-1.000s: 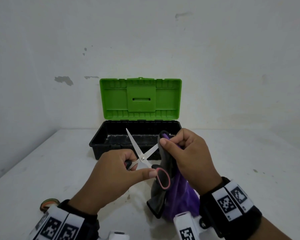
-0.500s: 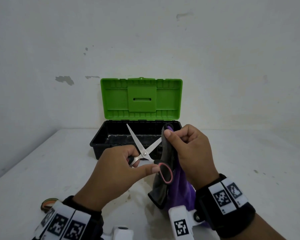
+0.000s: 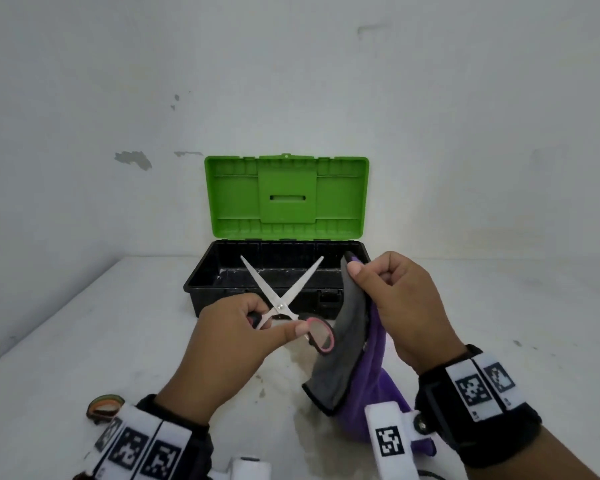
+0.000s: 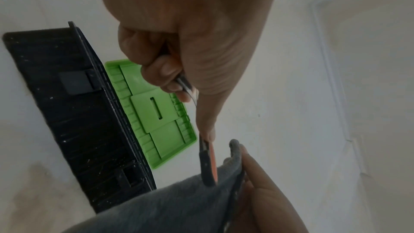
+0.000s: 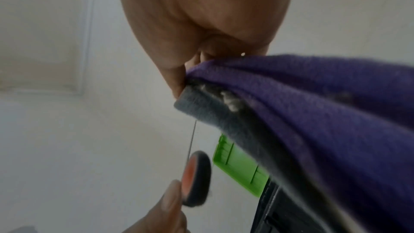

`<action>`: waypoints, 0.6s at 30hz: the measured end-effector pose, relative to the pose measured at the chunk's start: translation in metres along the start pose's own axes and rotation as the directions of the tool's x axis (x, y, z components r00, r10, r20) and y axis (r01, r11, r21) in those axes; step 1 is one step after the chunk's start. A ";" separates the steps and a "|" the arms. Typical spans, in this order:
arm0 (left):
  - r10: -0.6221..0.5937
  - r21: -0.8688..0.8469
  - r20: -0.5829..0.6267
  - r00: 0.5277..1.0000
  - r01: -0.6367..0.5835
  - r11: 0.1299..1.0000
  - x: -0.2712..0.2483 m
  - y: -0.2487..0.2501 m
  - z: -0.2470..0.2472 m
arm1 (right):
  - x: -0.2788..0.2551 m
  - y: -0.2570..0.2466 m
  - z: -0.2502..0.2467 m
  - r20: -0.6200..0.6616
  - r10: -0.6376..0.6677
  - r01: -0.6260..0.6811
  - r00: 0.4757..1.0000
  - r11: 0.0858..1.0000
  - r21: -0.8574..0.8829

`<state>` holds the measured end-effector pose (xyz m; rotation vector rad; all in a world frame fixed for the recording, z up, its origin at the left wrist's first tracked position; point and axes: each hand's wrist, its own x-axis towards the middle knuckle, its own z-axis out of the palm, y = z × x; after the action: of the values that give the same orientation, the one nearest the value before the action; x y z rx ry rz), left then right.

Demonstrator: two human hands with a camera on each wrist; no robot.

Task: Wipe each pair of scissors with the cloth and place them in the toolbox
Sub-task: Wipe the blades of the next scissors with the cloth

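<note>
My left hand (image 3: 257, 320) holds a pair of scissors (image 3: 282, 299) by its black-and-pink handles, the two steel blades spread wide in an X in front of the toolbox. One handle loop (image 3: 321, 336) sticks out to the right; it also shows in the wrist views as a dark ring (image 4: 208, 164) (image 5: 196, 178). My right hand (image 3: 371, 275) pinches the top corner of a grey and purple cloth (image 3: 347, 341) that hangs to the table, just right of the scissors. The cloth (image 5: 313, 112) is clear of the blades. The black toolbox (image 3: 222, 268) stands open with its green lid (image 3: 286, 197) upright.
Another pair of scissors with an orange-and-green handle (image 3: 104, 405) lies on the white table (image 3: 84, 341) at the lower left, mostly hidden by my left wrist band. A white wall rises right behind the toolbox.
The scissor blades have opened wider and the right blade has come out of the cloth. My right hand with the cloth has shifted right and up, away from the blade.
</note>
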<state>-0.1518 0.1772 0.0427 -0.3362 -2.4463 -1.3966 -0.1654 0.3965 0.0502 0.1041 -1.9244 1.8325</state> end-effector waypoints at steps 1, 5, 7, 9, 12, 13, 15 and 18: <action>-0.006 0.018 -0.024 1.000 0.006 1.000 0.002 -0.002 0.000 | -0.004 0.001 -0.001 0.067 -0.002 0.004 0.998 0.999 -0.033; 0.023 0.118 -0.044 0.999 -0.017 0.993 0.008 -0.006 0.000 | -0.020 0.004 0.002 0.297 0.032 0.013 0.954 0.989 -0.150; 0.032 0.142 -0.033 0.999 -0.027 0.989 0.011 -0.005 0.001 | -0.026 0.005 0.006 0.339 0.033 0.046 0.940 0.973 -0.224; 0.006 0.120 -0.006 1.000 -0.005 0.993 0.012 -0.004 0.000 | -0.030 0.006 0.010 0.342 0.026 0.069 0.939 0.963 -0.262; -0.071 -0.040 0.025 0.997 0.072 0.997 0.014 -0.005 -0.002 | -0.034 0.007 0.015 0.274 0.011 0.057 0.962 0.969 -0.240; -0.105 -0.143 0.024 0.994 0.107 0.984 0.015 -0.005 -0.003 | -0.035 0.007 0.017 0.247 0.002 0.056 0.969 0.971 -0.230; -0.174 -0.398 0.020 0.985 0.167 0.902 0.016 -0.003 -0.003 | -0.038 0.009 0.020 0.194 -0.017 0.059 0.981 0.976 -0.209; -0.249 -0.717 0.068 0.966 0.221 0.661 0.012 0.005 0.003 | -0.047 0.010 0.028 0.097 -0.040 0.057 0.994 0.982 -0.179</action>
<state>-0.1616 0.1828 0.0501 -0.1446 -1.8283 -2.4388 -0.1357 0.3582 0.0227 0.1775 -2.1242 1.6388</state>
